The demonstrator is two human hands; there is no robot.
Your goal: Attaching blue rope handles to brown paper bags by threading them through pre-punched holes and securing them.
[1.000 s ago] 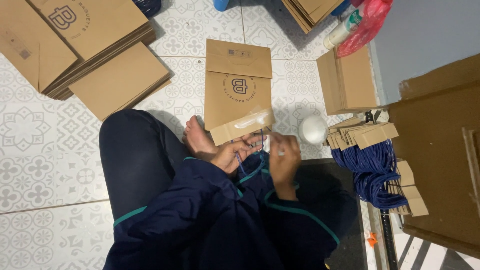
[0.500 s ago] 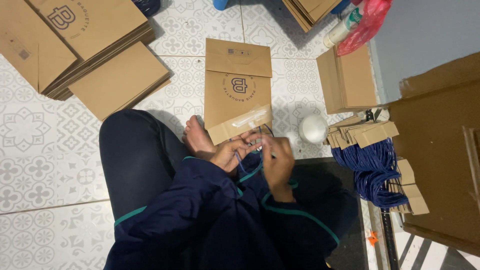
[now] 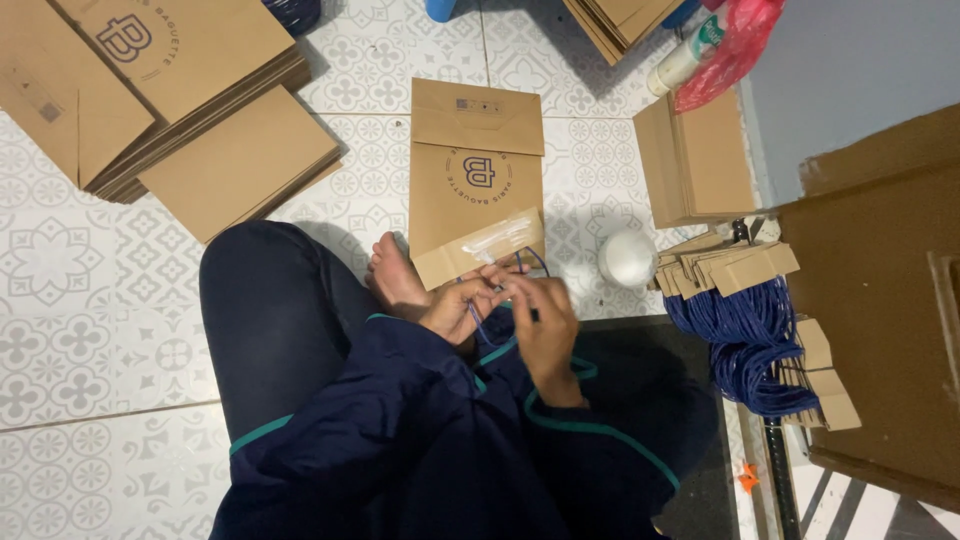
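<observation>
Together both hands pinch blue cord at paper bag.

Right hand moved left, closing against left hand; both hands now pinch blue cord at bag's folded edge.

Looking like a little home workshop: sitting on a patterned tile floor, among stacks of flat brown paper bags and bundles of blue cord handles.
</observation>
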